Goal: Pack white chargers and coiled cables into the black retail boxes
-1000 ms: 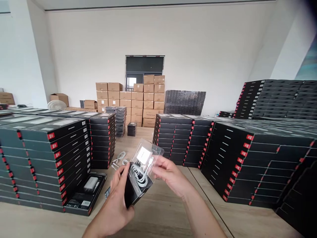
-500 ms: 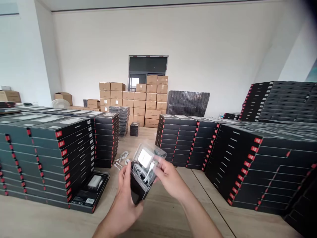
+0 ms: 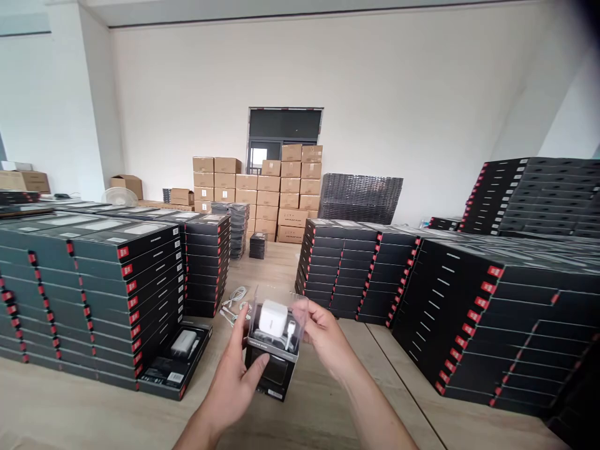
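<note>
My left hand [image 3: 232, 375] grips a small black retail box [image 3: 275, 375] from its left side, with the thumb across the front. The upper part of this box is clear plastic. Inside it I see a white charger plug [image 3: 273, 319] and a white cable with its connector [image 3: 290, 330]. At the upper right edge, the fingers of my right hand [image 3: 323, 337] pinch the clear plastic [image 3: 300, 306]. Behind my left fingers, loose white cables [image 3: 234, 297] lie on the wooden table [image 3: 323, 412].
Stacked black boxes [image 3: 154, 281] stand on the left and more black boxes [image 3: 462, 312] on the right. An open black tray [image 3: 175, 362] holding a white charger lies near left. Brown cartons [image 3: 267, 197] and dark stacked trays [image 3: 360, 197] are at the back.
The small box has turned from a tilt to nearly upright, so its dark front now faces me. Both hands still hold it, and the view has shifted slightly.
</note>
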The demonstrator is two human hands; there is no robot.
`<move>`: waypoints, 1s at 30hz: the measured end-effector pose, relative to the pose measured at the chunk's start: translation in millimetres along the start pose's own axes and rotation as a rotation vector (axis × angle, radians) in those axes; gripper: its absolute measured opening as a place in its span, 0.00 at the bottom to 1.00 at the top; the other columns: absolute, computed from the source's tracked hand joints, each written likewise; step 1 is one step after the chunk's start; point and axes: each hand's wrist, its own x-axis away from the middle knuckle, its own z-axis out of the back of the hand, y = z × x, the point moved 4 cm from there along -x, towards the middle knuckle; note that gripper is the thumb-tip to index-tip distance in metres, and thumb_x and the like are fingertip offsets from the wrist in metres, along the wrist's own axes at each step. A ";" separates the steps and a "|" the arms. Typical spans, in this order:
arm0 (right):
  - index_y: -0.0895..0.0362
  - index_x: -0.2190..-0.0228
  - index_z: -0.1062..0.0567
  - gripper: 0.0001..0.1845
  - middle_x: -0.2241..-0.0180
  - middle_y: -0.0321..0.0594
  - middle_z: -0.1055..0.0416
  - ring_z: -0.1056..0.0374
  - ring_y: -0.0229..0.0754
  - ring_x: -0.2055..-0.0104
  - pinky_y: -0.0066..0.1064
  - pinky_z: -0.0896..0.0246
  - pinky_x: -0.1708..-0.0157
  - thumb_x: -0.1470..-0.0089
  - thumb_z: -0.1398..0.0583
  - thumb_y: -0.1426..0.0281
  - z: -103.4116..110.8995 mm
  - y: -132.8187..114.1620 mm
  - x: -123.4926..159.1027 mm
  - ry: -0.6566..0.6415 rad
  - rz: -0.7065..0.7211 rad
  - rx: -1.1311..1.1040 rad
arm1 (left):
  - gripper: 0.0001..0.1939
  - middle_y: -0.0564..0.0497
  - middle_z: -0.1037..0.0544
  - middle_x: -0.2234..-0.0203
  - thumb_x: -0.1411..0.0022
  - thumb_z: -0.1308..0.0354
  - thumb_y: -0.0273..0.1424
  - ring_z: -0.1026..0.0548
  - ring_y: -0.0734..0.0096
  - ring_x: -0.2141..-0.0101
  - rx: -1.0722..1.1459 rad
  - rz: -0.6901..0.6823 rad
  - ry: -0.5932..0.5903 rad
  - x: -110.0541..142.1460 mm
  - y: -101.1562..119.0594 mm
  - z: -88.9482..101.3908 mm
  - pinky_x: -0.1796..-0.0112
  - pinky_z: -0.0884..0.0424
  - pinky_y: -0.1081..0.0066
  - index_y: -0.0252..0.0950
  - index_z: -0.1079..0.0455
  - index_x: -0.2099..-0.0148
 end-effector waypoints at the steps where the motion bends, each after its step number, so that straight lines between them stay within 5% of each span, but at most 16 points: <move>1: 0.55 0.74 0.23 0.15 0.77 0.33 0.29 0.36 0.36 0.76 0.25 0.41 0.76 0.54 0.34 0.55 0.5 -0.6 0.2 -0.010 -0.004 -0.002 | 0.40 0.44 0.53 0.32 0.36 0.47 0.33 0.50 0.59 0.35 0.011 -0.012 0.002 0.7 4.2 0.0 0.37 0.52 0.56 0.46 0.69 0.31; 7: 0.57 0.77 0.23 0.13 0.78 0.32 0.30 0.38 0.35 0.76 0.24 0.43 0.76 0.53 0.34 0.60 -9.1 -10.4 2.6 -0.077 0.057 0.108 | 0.44 0.46 0.68 0.32 0.38 0.46 0.28 0.55 0.53 0.34 -0.249 -0.305 0.193 1.6 47.3 13.4 0.40 0.44 0.53 0.50 0.71 0.31; 11: 0.57 0.76 0.24 0.13 0.77 0.33 0.29 0.35 0.36 0.74 0.26 0.39 0.73 0.53 0.35 0.60 -13.6 -9.3 1.4 -0.113 0.075 0.131 | 0.33 0.48 0.67 0.32 0.40 0.46 0.24 0.58 0.49 0.34 -0.489 -0.416 0.125 -2.9 62.2 18.4 0.39 0.48 0.49 0.47 0.48 0.35; 13: 0.57 0.75 0.24 0.14 0.78 0.33 0.30 0.35 0.37 0.75 0.28 0.38 0.73 0.52 0.35 0.58 -9.8 -4.1 -1.9 -0.081 0.066 0.142 | 0.24 0.49 0.64 0.32 0.40 0.47 0.24 0.57 0.48 0.34 -0.526 -0.410 0.018 -3.9 55.5 17.0 0.39 0.48 0.48 0.44 0.37 0.43; 16: 0.56 0.70 0.24 0.16 0.75 0.35 0.28 0.33 0.40 0.72 0.30 0.35 0.73 0.52 0.36 0.56 -1.8 6.8 -7.8 -0.024 0.030 0.124 | 0.24 0.48 0.60 0.32 0.39 0.48 0.25 0.58 0.49 0.34 -0.507 -0.324 -0.095 -4.3 32.9 13.2 0.39 0.50 0.47 0.45 0.38 0.41; 20: 0.53 0.68 0.30 0.16 0.71 0.36 0.27 0.31 0.41 0.70 0.31 0.35 0.71 0.53 0.35 0.57 5.8 12.7 -9.7 0.051 0.100 0.043 | 0.29 0.42 0.48 0.35 0.36 0.50 0.28 0.45 0.57 0.37 -0.208 -0.155 0.029 -9.3 2.9 15.8 0.41 0.41 0.50 0.46 0.54 0.36; 25: 0.55 0.78 0.33 0.17 0.61 0.42 0.25 0.30 0.46 0.57 0.33 0.37 0.60 0.58 0.31 0.61 8.8 11.7 -5.0 -0.006 0.205 0.098 | 0.13 0.44 0.36 0.46 0.36 0.48 0.33 0.36 0.62 0.43 -0.080 -0.138 0.104 -13.2 -7.9 16.8 0.46 0.34 0.57 0.43 0.41 0.49; 30: 0.54 0.74 0.30 0.16 0.67 0.36 0.27 0.31 0.41 0.67 0.30 0.38 0.66 0.58 0.32 0.60 11.9 16.1 -5.7 -0.024 0.175 0.155 | 0.09 0.43 0.36 0.45 0.36 0.49 0.36 0.37 0.57 0.42 -0.271 -0.172 0.104 -12.6 -0.7 18.5 0.44 0.37 0.54 0.41 0.32 0.56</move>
